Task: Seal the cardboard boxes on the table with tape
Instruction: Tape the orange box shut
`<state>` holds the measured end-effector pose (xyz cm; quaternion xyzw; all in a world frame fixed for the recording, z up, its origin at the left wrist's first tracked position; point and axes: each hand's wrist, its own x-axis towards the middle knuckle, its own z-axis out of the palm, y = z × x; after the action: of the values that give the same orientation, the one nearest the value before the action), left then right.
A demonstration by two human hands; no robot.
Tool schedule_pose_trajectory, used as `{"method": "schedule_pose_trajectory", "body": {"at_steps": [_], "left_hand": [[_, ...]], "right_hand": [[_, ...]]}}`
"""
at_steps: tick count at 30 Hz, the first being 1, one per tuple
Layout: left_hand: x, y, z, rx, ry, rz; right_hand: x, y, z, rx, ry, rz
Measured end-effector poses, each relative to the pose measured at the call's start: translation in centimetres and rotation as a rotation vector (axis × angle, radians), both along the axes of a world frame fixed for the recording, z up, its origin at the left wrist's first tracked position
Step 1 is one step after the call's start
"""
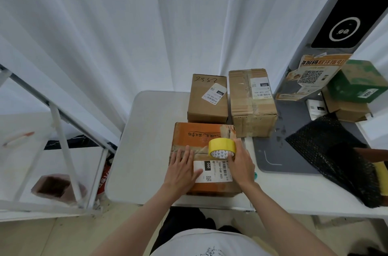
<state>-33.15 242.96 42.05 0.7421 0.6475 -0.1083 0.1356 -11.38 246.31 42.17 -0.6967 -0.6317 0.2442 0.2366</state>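
orange box (197,136): matte cardboard, sitting at white table's (147,140) near edge
left hand (181,168): lying flat, fingers straight, pressing lid
right hand (241,163): gripping yellow tape roll (222,147), glossy ring standing on lid
rear boxes (207,98): plain brown, rectangular

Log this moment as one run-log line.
left hand: flat on orange box | right hand: holds yellow tape roll on box | two back boxes untouched
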Motion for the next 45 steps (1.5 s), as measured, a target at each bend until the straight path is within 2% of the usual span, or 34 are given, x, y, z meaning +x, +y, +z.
{"method": "schedule_pose_trajectory", "body": {"at_steps": [5,11,16,23,30,35,45], "left_hand": [[0.6,-0.1,0.1,-0.048,-0.001,-0.052],[1.2,-0.3,0.1,-0.072,-0.023,-0.022],[1.3,-0.3,0.1,-0.072,-0.026,-0.009],[2.4,-0.2,0.5,-0.082,0.029,0.007],[3.3,-0.1,0.1,-0.051,0.035,-0.045],[3.9,0.5,-0.2,-0.076,-0.117,-0.045],[3.9,0.3,-0.9,-0.095,-0.139,-0.027]], "right_hand": [[-0.1,-0.2,0.1,0.023,0.016,-0.001],[-0.1,0.5,1.4,0.072,0.073,0.004],[-0.8,1.2,2.1,0.127,-0.014,0.067],[-0.8,0.5,1.3,0.084,-0.069,0.079],[-0.3,1.2,0.9,0.005,0.012,-0.017],[-0.5,1.0,0.4,-0.059,0.127,0.029],[-0.8,1.9,1.6,-0.001,0.144,0.044]]}}
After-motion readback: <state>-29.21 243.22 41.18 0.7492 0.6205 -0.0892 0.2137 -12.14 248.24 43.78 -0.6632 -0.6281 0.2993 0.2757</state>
